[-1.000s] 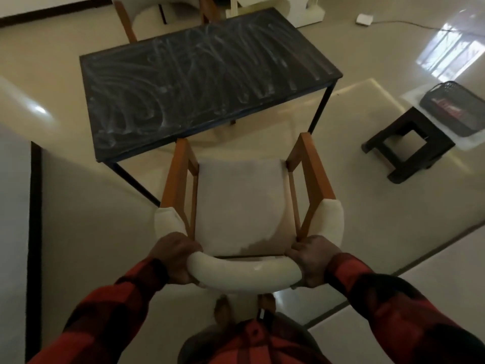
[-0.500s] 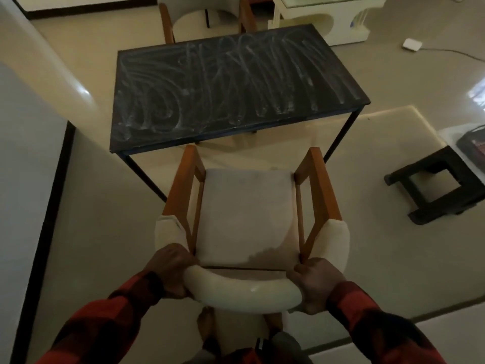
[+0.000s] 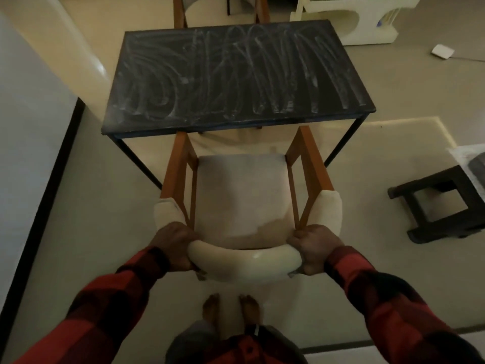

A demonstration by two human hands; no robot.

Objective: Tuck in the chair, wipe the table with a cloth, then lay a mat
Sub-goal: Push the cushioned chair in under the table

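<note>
Left hand (image 3: 174,245) clamps the padded backrest of the chair (image 3: 240,195) at one end; right hand (image 3: 315,249) clamps the other end, likely for a straight push. Beyond the grip, the armrest tips meet the near edge of the table (image 3: 236,80); seat not yet under.

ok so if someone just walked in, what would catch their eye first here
Likely the dark table at top centre, its top covered in pale chalky smears. Next, the chair in front of it, its wooden arm tips just at the table's near edge, with the left hand and right hand gripping the cream padded backrest. A dark stool stands at right.
</note>
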